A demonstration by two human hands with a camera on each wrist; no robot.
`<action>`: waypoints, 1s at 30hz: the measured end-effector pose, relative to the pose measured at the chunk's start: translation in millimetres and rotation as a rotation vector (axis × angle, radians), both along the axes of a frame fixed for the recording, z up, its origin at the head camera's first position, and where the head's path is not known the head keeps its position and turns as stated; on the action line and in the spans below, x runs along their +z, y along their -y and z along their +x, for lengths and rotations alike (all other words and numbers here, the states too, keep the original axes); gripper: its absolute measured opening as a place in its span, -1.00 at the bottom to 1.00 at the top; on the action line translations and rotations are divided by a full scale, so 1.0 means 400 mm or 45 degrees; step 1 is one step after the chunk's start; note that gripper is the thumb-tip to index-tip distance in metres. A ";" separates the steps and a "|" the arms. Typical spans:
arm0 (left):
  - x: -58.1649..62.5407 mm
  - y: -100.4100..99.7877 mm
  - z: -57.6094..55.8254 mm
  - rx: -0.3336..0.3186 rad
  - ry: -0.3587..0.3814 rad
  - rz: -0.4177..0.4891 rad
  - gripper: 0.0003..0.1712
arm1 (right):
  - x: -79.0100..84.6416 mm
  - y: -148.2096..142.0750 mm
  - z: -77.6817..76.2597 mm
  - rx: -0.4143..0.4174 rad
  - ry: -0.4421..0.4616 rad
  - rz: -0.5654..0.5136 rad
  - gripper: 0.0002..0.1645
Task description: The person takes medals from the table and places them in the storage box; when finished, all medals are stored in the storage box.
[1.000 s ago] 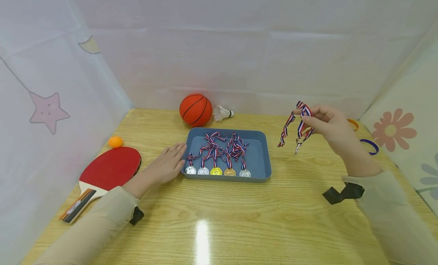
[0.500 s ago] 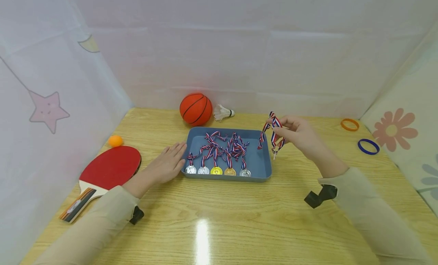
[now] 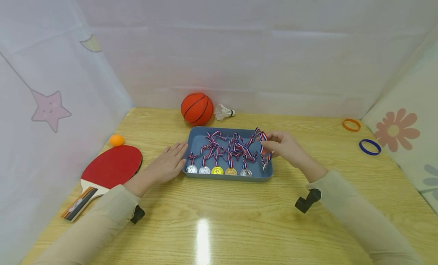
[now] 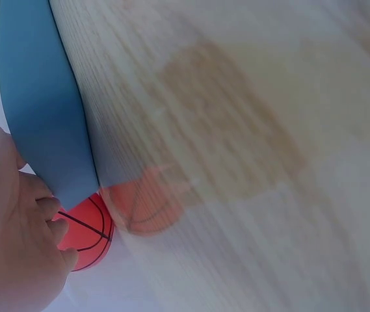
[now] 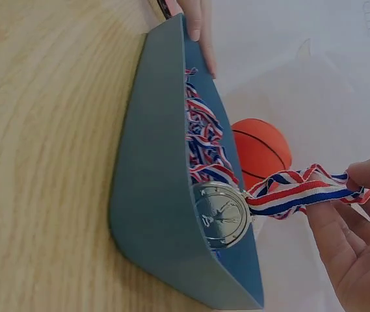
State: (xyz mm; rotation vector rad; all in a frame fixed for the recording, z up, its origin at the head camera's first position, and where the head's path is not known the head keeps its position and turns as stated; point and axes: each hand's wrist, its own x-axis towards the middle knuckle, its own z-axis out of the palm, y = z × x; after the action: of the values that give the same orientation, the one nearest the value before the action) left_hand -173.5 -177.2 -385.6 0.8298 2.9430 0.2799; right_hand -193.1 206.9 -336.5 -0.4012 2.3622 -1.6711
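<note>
My right hand [image 3: 284, 146] pinches the red, white and blue ribbon [image 5: 295, 195] of a medal between thumb and fingers. That medal [image 5: 222, 214] hangs edge-on over the right end of a blue-grey tray [image 3: 219, 178]. Inside, several silver, gold and bronze-coloured medals [image 3: 217, 170] line the near wall, their knotted ribbons [image 3: 213, 147] bunched behind them. At the tray's left end lies my left hand [image 3: 167, 163], flat with straight fingers, fingertips against the outer wall. The left wrist view shows that hand beside the blue wall [image 4: 45, 97].
Behind the tray sit an orange basketball [image 3: 197, 109] and a shuttlecock [image 3: 224, 112]. A red table tennis bat [image 3: 111, 166] and an orange ball [image 3: 116, 140] lie left. Orange [image 3: 351, 124] and blue wristbands [image 3: 370, 146] lie far right. Fabric walls edge the wooden table [image 3: 239, 219].
My right hand has carried the medal left and down, from beside the tray to within its right end. The left hand has stayed at the tray's left end.
</note>
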 end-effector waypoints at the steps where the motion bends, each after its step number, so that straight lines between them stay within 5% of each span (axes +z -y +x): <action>1: 0.000 0.000 0.000 -0.001 -0.001 -0.001 -0.36 | -0.006 0.001 0.000 0.002 0.013 0.015 -0.76; 14: -0.004 0.003 -0.006 0.008 0.028 -0.005 -0.35 | -0.057 0.027 -0.025 -0.017 0.054 0.127 -0.77; 30: -0.006 0.007 -0.001 0.006 0.013 0.001 -0.35 | -0.079 0.045 -0.063 0.045 -0.265 0.573 -0.88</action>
State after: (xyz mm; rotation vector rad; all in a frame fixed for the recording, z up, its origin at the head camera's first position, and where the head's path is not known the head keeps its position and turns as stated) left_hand -173.8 -180.0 -388.1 0.8195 2.9359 0.2846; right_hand -218.2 188.7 -368.1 -0.5449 2.7613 -1.0758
